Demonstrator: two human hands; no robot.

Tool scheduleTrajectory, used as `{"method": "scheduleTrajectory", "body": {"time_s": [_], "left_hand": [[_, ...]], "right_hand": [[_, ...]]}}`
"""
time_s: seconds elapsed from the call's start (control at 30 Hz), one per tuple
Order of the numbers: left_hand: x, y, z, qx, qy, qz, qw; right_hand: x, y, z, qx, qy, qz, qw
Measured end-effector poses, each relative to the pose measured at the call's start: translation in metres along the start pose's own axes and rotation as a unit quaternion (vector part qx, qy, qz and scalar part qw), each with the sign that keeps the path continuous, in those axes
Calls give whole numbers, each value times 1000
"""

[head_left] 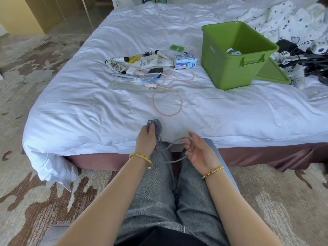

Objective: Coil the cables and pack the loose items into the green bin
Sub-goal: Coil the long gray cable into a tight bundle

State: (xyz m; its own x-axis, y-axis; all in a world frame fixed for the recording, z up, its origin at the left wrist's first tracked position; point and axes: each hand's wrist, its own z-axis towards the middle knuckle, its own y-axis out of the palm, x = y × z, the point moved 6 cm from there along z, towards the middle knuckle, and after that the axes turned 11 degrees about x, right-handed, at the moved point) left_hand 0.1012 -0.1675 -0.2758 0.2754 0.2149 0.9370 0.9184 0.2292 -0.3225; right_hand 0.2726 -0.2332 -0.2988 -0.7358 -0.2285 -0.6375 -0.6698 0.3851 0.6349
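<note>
Left hand grips one grey cable coil, right hand seemingly hooks its tail; one pink cable, one green bin.

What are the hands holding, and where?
The left hand grips the grey cable by its coiled bundle; the right hand hooks its loose tail with curled fingers.

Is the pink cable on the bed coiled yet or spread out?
Spread out. The pink braided cable lies untouched in loose figure-eight loops on the white bedsheet.
</note>
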Motion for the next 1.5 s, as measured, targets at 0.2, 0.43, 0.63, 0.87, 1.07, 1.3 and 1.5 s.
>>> {"method": "scheduleTrajectory", "body": {"time_s": [0.2,0.43,0.63,0.87,1.07,1.3,1.5], "left_hand": [[1,25,-25,-191,136,230,944],[-7,41,-44,-320,175,275,889],[-13,39,-36,-235,124,238,934],[-5,15,-20,-100,64,39,992],[-1,9,-15,-106,84,20,991],[1,23,-35,-304,111,90,942],[-12,18,-27,-203,-85,-193,956]], "right_hand": [[2,2,-3,-17,-12,-42,999],[6,1,-2,-10,-18,-107,994],[3,1,-2,-27,-14,-68,997],[24,10,-16,-160,103,-180,965],[19,8,-10,-119,51,-162,978],[-10,-4,5,7,-31,-1,999],[-6,-2,5,1,-22,-39,999]]}}
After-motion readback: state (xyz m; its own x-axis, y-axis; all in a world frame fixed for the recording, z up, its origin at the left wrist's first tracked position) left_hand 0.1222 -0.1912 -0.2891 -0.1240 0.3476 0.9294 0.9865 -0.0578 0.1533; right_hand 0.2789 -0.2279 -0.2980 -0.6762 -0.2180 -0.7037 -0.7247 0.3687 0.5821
